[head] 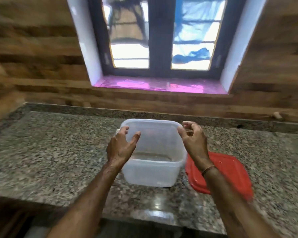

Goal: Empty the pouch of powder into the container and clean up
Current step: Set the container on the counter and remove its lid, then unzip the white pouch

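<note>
a translucent plastic container [150, 174] stands upright and uncovered on a speckled granite counter [58, 152], near the middle of the slab and a little forward of the low granite upstand [76, 109] at the back. the left hand [121, 146] grips its left side: the fingers curl over the rim near the far left corner and the thumb reaches in over the edge, so the wall sits between them. the right hand [194, 140] is at the far right corner, with fingers loosely curled and the thumb tip against or just beside the rim. motion blur hides the contact, so i cannot tell whether it pinches the rim or only touches it. a thin thread band [208, 169] circles the right wrist.

a dim greyish streak shows through the near wall, low inside the container; i cannot tell whether it is something in the box or the counter seen through the plastic.

a red lid [230, 172] lies flat on the counter just beside the container's right wall, partly under the right forearm.

behind the counter, a wood-patterned wall [41, 66] frames a dark-framed window [162, 40] with a glossy pink sill [158, 85].
</note>
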The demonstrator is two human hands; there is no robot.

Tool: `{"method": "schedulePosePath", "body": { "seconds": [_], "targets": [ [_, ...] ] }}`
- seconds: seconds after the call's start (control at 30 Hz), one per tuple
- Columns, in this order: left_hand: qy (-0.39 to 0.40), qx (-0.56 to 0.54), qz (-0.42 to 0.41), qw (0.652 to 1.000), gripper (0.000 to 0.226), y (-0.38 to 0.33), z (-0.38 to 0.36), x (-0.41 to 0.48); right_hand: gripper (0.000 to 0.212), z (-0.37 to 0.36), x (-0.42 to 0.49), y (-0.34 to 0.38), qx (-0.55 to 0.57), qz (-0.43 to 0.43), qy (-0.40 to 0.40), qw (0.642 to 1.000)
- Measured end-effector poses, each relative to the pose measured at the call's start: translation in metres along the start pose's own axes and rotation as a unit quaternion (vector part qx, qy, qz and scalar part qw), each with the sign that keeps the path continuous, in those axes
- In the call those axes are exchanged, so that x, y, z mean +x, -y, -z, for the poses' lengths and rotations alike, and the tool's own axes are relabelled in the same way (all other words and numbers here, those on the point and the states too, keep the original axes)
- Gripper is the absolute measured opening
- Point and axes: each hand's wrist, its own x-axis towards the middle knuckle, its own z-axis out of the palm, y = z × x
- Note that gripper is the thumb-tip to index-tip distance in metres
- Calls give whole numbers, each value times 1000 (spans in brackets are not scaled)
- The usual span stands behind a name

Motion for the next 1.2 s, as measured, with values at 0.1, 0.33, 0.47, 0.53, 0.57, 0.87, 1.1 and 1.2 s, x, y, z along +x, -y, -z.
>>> {"method": "schedulePosePath", "body": {
  "seconds": [0.1,0.33,0.47,0.53,0.57,0.87,1.1,1.2],
  "targets": [
    [-20,15,13,1000,65,50,60,6,30,-53,-20,50,-6,40,27,999],
    [-82,48,50,994,66,152,174,19,26,-176,-48,141,5,106,138,985],
    [-114,71,87,987,65,207,219,29,28,-252,-52,181,2,135,206,969],
    [-120,89,100,984,66,234,242,43,27,-292,-48,204,10,148,229,962],
    [-123,97,106,982,66,245,254,52,27,-314,-43,214,16,149,238,960],
    [-192,143,114,964,69,305,379,153,26,-488,7,331,42,189,328,925],
    [-265,178,68,945,58,299,493,255,27,-567,66,464,66,282,354,889],
    [-311,186,36,931,56,290,548,297,31,-590,95,528,76,322,308,892]
  ]
}}
